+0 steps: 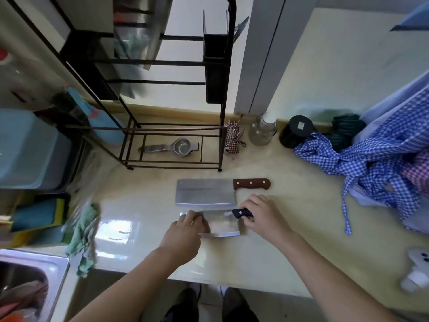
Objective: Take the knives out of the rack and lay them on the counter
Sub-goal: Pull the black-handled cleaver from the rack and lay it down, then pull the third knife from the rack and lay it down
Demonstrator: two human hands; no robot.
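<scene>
A cleaver with a brown wooden handle [205, 193] lies flat on the cream counter [290, 228], its blade pointing left. Just in front of it lies a second cleaver with a black handle [222, 223]. My right hand [260, 213] grips that black handle. My left hand [185, 231] rests its fingers on the left part of the blade. The black wire rack [176, 145] stands behind on the counter, with a black knife holder [214, 68] hanging at its upper right; thin metal tips show above the holder.
A metal strainer [171, 147] lies on the rack's floor. A glass jar [263, 131], a black tin [297, 132] and blue checked cloth [371, 163] sit at the right. A green rag [84, 233] hangs by the sink [27, 287] at the left.
</scene>
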